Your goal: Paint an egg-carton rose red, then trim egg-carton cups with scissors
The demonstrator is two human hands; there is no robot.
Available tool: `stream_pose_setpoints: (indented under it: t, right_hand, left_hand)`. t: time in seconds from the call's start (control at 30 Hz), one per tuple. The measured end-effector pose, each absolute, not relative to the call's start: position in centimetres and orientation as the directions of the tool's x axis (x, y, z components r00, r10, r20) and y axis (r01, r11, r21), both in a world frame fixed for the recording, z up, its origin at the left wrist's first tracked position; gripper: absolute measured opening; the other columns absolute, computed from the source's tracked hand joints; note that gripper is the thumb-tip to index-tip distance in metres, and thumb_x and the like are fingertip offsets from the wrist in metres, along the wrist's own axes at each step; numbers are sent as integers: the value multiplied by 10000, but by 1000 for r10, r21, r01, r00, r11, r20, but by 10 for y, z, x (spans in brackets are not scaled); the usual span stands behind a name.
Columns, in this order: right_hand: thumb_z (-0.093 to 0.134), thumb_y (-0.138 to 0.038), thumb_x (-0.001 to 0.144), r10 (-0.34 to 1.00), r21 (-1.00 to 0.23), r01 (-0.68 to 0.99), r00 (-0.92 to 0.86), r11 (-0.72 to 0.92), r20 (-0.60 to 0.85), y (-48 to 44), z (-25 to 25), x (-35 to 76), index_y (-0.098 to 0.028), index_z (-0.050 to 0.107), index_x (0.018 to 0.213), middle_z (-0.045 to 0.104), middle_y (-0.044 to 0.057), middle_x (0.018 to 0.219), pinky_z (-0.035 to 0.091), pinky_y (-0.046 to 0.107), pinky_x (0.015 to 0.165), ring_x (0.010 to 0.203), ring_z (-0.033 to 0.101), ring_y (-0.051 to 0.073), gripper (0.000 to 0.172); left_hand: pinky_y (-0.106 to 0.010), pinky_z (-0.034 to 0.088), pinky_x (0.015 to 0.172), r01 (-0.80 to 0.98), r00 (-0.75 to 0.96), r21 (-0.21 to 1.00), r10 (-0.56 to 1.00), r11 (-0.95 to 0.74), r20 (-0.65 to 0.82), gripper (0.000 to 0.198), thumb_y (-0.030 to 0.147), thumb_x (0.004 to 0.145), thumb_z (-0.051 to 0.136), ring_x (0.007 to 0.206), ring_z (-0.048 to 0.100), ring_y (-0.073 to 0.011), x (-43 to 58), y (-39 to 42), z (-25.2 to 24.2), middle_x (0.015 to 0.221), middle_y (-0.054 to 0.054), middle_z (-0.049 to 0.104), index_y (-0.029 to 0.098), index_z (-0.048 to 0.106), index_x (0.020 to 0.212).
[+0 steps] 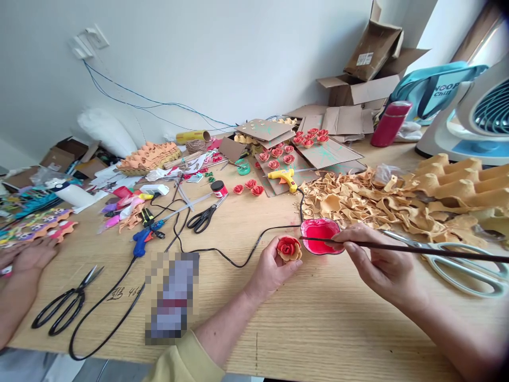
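My left hand [270,270] is closed round a small rose [289,248] shaped from egg-carton pulp, its inner petals red and its outer ones still tan. In my right hand [382,265] is a thin dark paintbrush [401,247], pinched between thumb and fingers. The brush's tip reaches left to beside the rose; whether it touches a petal I cannot tell. Just behind the rose stands a small wavy-rimmed bowl of red paint [318,236], under the brush. Right fingers partly cover the bowl's right edge.
Red roses [277,152] lie on cardboard at the back. A yellow glue gun [284,176], a blue glue gun [143,237] and cords cross the table. Black scissors [63,305], pale-handled scissors [463,265] and carton scraps [369,199] lie around. Another person's hand [34,257] rests far left.
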State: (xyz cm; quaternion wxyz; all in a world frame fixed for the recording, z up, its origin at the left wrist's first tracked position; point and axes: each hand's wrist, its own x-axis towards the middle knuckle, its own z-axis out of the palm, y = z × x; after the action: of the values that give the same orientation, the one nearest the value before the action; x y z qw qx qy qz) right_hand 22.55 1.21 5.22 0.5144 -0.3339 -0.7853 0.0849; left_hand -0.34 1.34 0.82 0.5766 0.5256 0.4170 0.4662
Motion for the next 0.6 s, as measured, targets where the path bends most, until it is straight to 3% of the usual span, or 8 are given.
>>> stream_pose_setpoints:
  t: [0.2,0.43,0.6]
  right_hand:
    - [561,-123,949,594,-477,380,-305,793,745,12,50,223,-231,651,1119,715,41,903,516,319,756,837,667,189,221]
    - [568,-95,924,572,-461,346,-384,817,725,12,50,225,-230,660,1098,714,55,942,504,349,784,871,651,211,238]
    - [549,-73,927,576,-482,321,-359,815,735,12,51,226,-226,646,1110,706,49,910,498,353,767,829,642,201,258]
  left_hand:
    - [-316,461,964,-178,230,982,973,65,-23,496,335,690,875,1018,618,-194,-3,12,11,1069,-74,679,162,624,1081]
    - [-268,458,875,-263,242,958,969,112,-47,409,301,734,851,888,587,-135,-5,13,8,1030,-45,669,171,641,1061]
    - [-260,459,858,-277,244,955,969,110,-41,402,280,737,847,868,589,-123,-5,14,6,1026,-38,668,174,636,1061]
